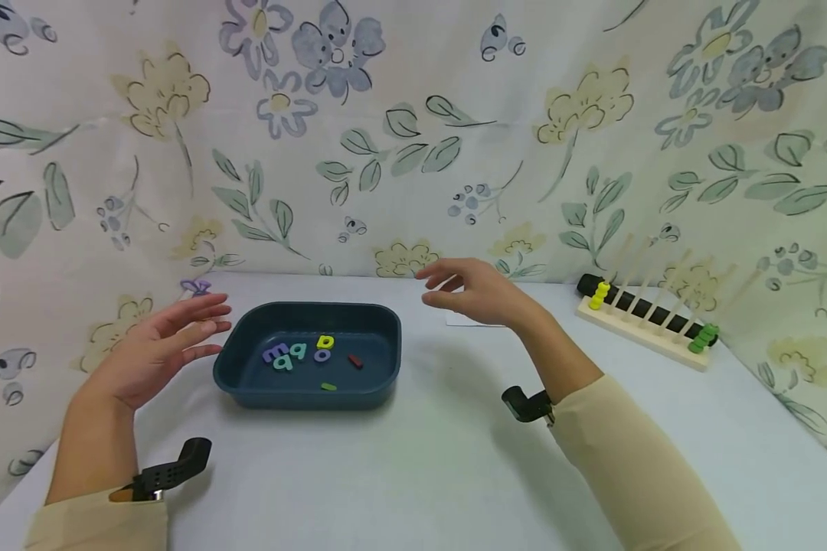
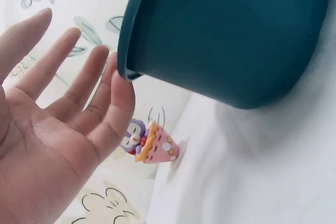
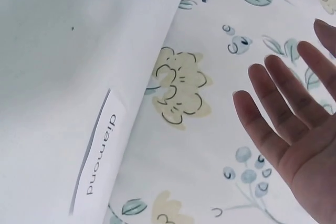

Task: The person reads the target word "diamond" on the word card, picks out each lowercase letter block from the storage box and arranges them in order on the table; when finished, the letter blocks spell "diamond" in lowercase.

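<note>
A dark teal tray (image 1: pixel 386 356) sits on the white table, holding several small letters: a purple m (image 1: pixel 276 352), teal letters (image 1: pixel 298 350), a yellow letter (image 1: pixel 325 341) and a purple o (image 1: pixel 321 356). A red piece (image 1: pixel 354 361) and a green piece (image 1: pixel 328 386) lie in it too. My left hand (image 1: pixel 168 344) hovers at the tray's left side, fingers loosely extended and empty; in the left wrist view its little finger (image 2: pixel 122 95) is right at the rim. To the right of the tray, my right hand (image 1: pixel 475 291) is raised, empty, with relaxed fingers.
Behind my right hand lies a paper strip (image 3: pixel 97 156) reading "diamond". A wooden peg rack (image 1: pixel 641 333) with yellow and green beads stands at the back right, by a black cylinder (image 1: pixel 589 284). Beyond my left hand is a pink-and-purple figurine (image 2: pixel 157 144). Floral cloth (image 1: pixel 413 138) hangs behind the table.
</note>
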`<act>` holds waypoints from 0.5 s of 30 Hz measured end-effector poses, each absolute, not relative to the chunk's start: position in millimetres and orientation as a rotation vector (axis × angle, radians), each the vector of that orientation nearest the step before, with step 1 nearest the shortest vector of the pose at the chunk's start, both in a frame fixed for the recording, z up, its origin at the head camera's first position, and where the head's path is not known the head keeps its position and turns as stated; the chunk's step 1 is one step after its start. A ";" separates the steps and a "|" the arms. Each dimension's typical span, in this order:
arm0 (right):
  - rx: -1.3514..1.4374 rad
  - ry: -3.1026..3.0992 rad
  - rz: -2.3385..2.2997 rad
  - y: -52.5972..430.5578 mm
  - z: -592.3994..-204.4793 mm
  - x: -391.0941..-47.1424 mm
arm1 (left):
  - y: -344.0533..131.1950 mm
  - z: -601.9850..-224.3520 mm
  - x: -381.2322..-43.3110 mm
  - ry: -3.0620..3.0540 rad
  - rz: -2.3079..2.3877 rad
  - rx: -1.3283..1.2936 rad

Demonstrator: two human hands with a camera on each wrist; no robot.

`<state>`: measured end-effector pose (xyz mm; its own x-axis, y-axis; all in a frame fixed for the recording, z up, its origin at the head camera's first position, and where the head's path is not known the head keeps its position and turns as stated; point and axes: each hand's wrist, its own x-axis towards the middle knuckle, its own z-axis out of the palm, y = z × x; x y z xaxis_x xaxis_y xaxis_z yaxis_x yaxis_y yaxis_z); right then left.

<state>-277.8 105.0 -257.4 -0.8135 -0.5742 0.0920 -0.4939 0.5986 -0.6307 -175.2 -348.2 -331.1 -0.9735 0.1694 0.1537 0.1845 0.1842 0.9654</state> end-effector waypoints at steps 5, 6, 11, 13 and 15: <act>-0.946 2.680 -1.019 94.4 -255.9 -280.8 | -350.1 -333.0 -175.1 -2.460 -1.912 -0.273; -0.952 2.672 -1.020 92.2 -255.2 -281.2 | -350.8 -333.7 -175.0 -2.467 -1.911 -0.255; -0.959 2.631 -1.008 80.6 -252.6 -284.0 | -354.3 -339.8 -175.0 -2.528 -1.913 -0.191; -0.959 2.622 -0.985 75.4 -251.5 -285.3 | -355.5 -343.6 -175.3 -2.558 -1.918 -0.188; -0.966 2.615 -0.957 70.0 -251.3 -287.2 | -356.3 -348.1 -175.8 -2.569 -1.938 -0.191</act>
